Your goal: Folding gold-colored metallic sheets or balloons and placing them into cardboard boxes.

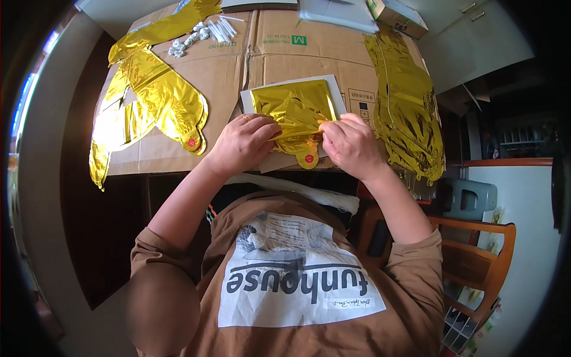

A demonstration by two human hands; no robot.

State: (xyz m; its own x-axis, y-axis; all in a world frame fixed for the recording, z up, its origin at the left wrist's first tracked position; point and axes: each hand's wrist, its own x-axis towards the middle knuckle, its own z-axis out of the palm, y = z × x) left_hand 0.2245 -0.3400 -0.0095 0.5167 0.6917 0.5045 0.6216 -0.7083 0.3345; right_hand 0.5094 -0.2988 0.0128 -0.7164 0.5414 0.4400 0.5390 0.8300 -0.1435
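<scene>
A gold foil balloon (294, 101) lies folded over a flat white card (338, 95) near the front edge of the cardboard. My left hand (247, 140) is closed on the left side of the foil, fingers bent over it. On the right side, my right hand (352, 143) pinches the same foil between thumb and fingers. A rounded tab with a red round mark hangs from the foil between my hands. To the left, another gold foil balloon (172, 95) is spread flat, with a similar red-marked tab. Long crumpled gold foil (407, 107) drapes over the right edge.
Flattened cardboard (223, 77) covers the table. At the back left are white sticks (222, 30) and several small white-and-silver pieces (185, 43). Clear plastic sheets (338, 13) and a small carton (399, 18) lie at the back right. A wooden chair (498, 256) stands at lower right.
</scene>
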